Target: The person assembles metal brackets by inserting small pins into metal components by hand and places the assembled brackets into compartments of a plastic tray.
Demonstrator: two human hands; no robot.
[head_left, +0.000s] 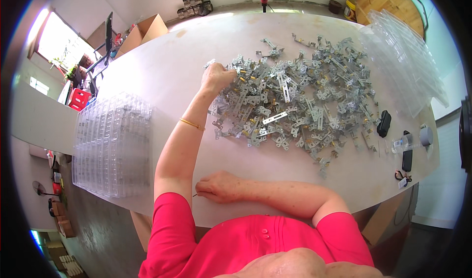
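A broad pile of small silvery metal brackets (295,96), several with brass-coloured parts, covers the middle of the table. At its left edge is my left hand (216,78), fingers curled down and the thumb reaching toward the pieces. A small metal piece (210,62) shows just past those fingers; whether it is in their grip is hidden. My right hand (219,186) rests near the table's front edge, its forearm lying across in front of me. It is closed, and a thin dark rod (195,195) sticks out from its fingers; the rest is covered.
Stacked clear plastic trays (112,145) stand at the left edge of the pale table (167,71). More clear trays (400,61) lie at the far right. A black case (384,124), a clear bottle (400,144), a tape roll (426,136) and a black phone-like object (407,160) sit at right.
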